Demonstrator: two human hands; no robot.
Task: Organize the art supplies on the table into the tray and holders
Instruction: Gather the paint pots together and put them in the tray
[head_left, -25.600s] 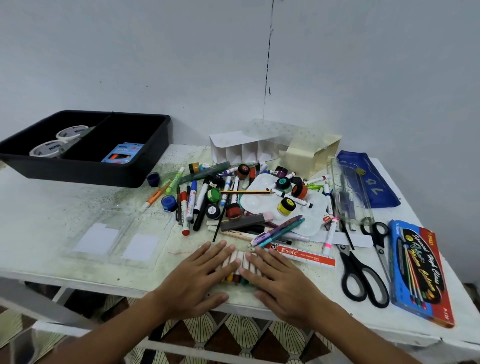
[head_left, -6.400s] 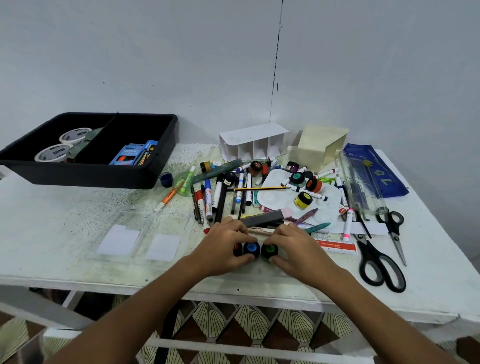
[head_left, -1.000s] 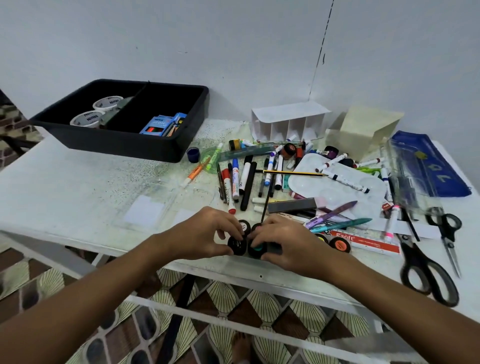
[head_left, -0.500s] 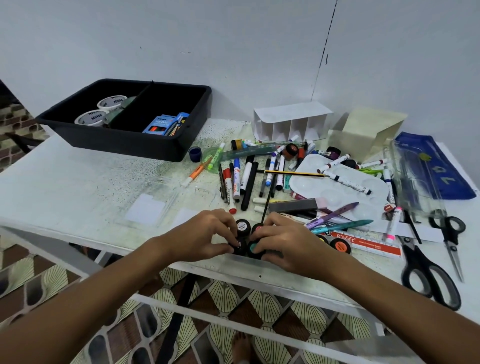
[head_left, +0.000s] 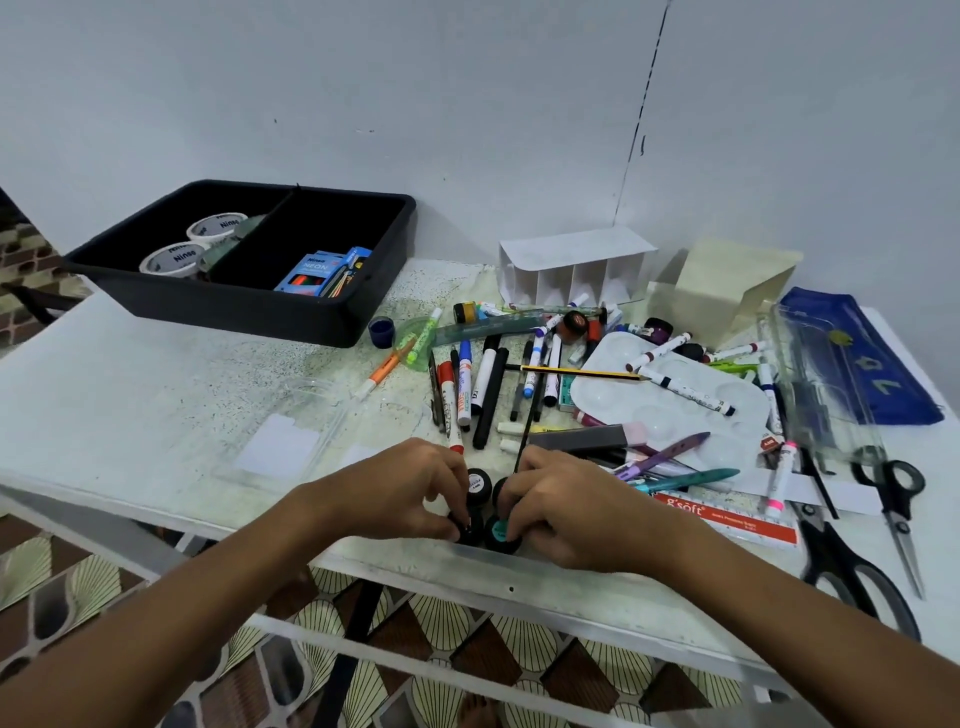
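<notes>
Early days, I'd say. The black plastic tray (head_left: 332, 325) at the worktop's far left corner holds only two tape rolls (head_left: 176, 258) and a blue neon box (head_left: 317, 270); the white card holder (head_left: 574, 270) at the far edge looks unfilled. Most of the markers (head_left: 480, 387), the glossy white palette (head_left: 670, 400) and the scissors (head_left: 852, 561) are loose across the middle and right. Left hand (head_left: 400, 488) and right hand (head_left: 566, 506), fingers curled, grip a cluster of small round black paint pots (head_left: 485, 512) at the near edge. Pots: smooth, squat, coloured lids.
</notes>
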